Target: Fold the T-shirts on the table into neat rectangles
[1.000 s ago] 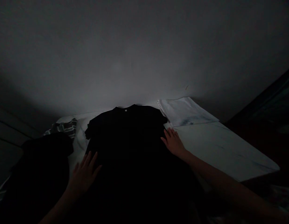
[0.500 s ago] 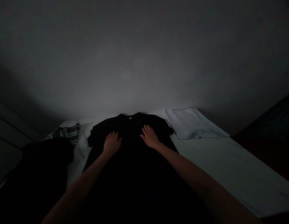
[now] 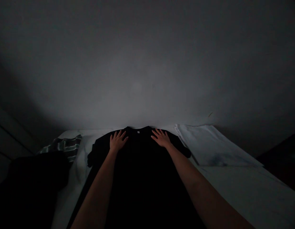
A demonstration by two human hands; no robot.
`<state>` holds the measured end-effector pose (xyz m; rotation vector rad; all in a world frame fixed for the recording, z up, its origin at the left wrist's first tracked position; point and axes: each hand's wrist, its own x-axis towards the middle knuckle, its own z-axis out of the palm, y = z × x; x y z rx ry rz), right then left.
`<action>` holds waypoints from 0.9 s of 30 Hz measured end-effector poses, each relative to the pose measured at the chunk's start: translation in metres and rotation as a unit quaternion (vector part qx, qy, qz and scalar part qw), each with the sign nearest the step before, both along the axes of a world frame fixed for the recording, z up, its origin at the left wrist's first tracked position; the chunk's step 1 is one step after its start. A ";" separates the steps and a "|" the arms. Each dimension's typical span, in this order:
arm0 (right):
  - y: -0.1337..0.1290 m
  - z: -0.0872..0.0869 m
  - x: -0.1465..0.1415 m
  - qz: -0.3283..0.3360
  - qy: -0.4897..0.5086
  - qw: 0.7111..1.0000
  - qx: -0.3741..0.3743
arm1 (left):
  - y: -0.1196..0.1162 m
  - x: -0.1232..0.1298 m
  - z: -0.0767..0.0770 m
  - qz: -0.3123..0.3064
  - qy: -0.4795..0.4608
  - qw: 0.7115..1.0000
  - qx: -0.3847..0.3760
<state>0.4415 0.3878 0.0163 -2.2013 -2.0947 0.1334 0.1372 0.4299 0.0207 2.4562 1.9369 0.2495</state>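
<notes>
My left hand (image 3: 118, 141) and right hand (image 3: 161, 138) lie open, gripping nothing, flat on a black T-shirt (image 3: 137, 181), either side of its collar (image 3: 138, 128), on a white sheet (image 3: 242, 194).

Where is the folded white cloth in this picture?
In the head view, the folded white cloth lies to the right of the black T-shirt, just past its sleeve, with its far edge back against the wall.
</notes>
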 end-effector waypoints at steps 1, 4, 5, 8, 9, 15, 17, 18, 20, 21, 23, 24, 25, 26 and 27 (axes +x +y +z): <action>0.003 -0.001 -0.001 -0.010 -0.001 1.000 0.002 | 0.003 -0.001 0.000 0.014 -0.007 1.000 0.011; 0.009 -0.006 -0.003 -0.035 -0.004 0.999 0.008 | 0.004 -0.002 -0.002 0.070 -0.026 0.996 0.045; 0.010 -0.007 -0.003 -0.040 -0.004 0.999 0.010 | 0.004 -0.001 -0.003 0.084 -0.028 0.995 0.052; 0.011 -0.007 -0.001 -0.044 -0.004 0.999 0.004 | 0.003 -0.002 -0.005 0.093 -0.027 0.994 0.056; 0.010 -0.006 0.000 -0.042 -0.004 0.999 -0.001 | 0.002 -0.003 -0.005 0.088 -0.024 0.994 0.054; 0.000 0.009 -0.017 -0.077 -0.021 0.996 -0.025 | -0.007 0.005 0.010 0.033 0.010 0.997 0.071; -0.010 0.012 -0.036 -0.067 -0.023 0.997 -0.025 | -0.019 0.016 0.013 -0.027 0.021 0.996 0.078; -0.018 0.012 -0.047 -0.033 -0.019 0.999 -0.020 | -0.027 0.023 0.012 -0.063 0.023 0.996 0.066; -0.040 0.008 -0.069 0.082 -0.004 0.997 -0.004 | -0.048 0.032 0.006 -0.146 0.027 0.989 0.021; -0.054 0.005 -0.078 0.141 0.004 0.990 0.004 | -0.061 0.033 0.002 -0.187 0.029 0.982 -0.001; -0.088 -0.001 -0.090 0.233 0.018 0.972 0.018 | -0.091 0.025 -0.005 -0.255 0.032 0.966 -0.026; -0.107 -0.003 -0.092 0.268 0.024 0.963 0.018 | -0.107 0.016 -0.008 -0.284 0.033 0.958 -0.035; -0.125 -0.004 -0.092 0.298 0.029 0.954 0.017 | -0.125 0.003 -0.008 -0.309 0.033 0.950 -0.042; -0.143 -0.005 -0.091 0.326 0.034 0.945 0.015 | -0.142 -0.011 -0.007 -0.331 0.033 0.942 -0.050; -0.161 -0.004 -0.089 0.353 0.039 0.935 0.012 | -0.160 -0.026 -0.004 -0.356 0.033 0.932 -0.060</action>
